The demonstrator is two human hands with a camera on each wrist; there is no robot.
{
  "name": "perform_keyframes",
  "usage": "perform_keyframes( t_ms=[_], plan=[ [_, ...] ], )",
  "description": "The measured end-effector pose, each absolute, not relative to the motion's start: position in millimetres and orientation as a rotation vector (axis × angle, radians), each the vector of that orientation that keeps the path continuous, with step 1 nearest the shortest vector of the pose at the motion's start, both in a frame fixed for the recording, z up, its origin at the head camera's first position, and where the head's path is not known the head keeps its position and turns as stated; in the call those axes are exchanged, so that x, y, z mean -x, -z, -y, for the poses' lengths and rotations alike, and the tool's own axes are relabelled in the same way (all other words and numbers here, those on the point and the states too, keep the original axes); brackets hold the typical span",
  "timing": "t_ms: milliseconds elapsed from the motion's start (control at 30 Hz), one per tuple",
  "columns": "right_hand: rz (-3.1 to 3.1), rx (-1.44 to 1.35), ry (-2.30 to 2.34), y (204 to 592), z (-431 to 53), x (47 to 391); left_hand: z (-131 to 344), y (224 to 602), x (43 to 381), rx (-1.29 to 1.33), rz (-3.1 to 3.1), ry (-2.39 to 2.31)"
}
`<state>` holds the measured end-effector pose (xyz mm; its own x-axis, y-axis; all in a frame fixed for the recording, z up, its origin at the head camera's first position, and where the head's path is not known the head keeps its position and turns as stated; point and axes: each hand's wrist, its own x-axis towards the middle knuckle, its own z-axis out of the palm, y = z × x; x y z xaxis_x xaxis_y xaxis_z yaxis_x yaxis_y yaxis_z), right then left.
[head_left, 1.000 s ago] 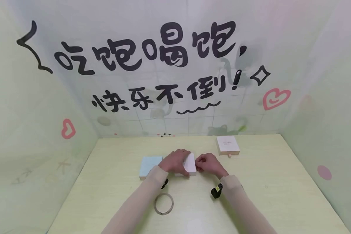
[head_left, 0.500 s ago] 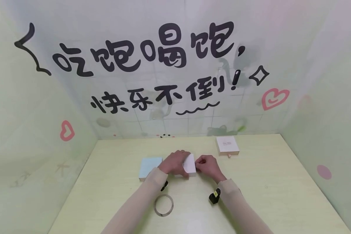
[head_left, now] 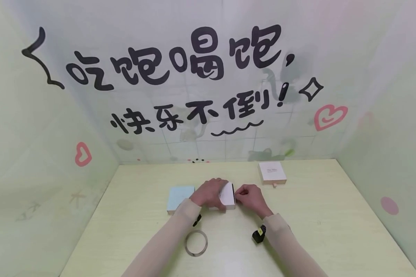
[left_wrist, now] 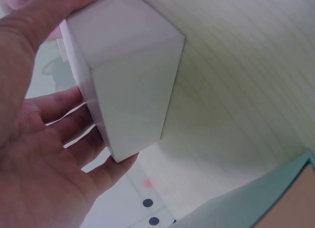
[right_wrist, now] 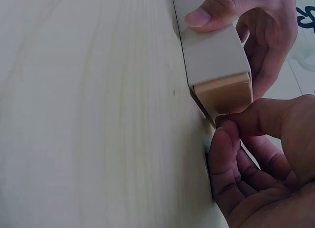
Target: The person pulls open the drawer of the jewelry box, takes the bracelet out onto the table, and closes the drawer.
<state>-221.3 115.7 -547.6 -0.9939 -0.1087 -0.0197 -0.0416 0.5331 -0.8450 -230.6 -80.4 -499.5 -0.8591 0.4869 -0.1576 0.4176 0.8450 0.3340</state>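
A small white drawer box (head_left: 228, 195) stands on the table between the hands. My left hand (head_left: 210, 193) grips its white sleeve (left_wrist: 133, 97), thumb on one side and fingers on the other. From the sleeve's right end a tan inner drawer (right_wrist: 227, 94) sticks out a little in the right wrist view. The right hand (head_left: 251, 198) pinches at this drawer's end with thumb and forefinger, apparently on a small pull tab mostly hidden by the fingertips. A light blue box (head_left: 179, 197) lies left of the left hand, partly covered by the wrist.
A white box (head_left: 272, 171) with small print and a pull tab lies at the back right of the table (head_left: 319, 231). Nearer the front, a thin ring like a tape roll (head_left: 195, 254) lies beside the left forearm. Printed curtain-like walls surround the table.
A dark gap now shows at the white box's right end, where the drawer has come out slightly. The right hand has shifted a little to the right; the left hand keeps its grip.
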Motion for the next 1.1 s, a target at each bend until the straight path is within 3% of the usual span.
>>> perform_keyframes(
  t_ms=[1100],
  plan=[
    [-2.725,0.065,1.423,543.9,-145.4,216.9,82.2,502.2,231.0,-0.647,-2.776,-0.429]
  ],
)
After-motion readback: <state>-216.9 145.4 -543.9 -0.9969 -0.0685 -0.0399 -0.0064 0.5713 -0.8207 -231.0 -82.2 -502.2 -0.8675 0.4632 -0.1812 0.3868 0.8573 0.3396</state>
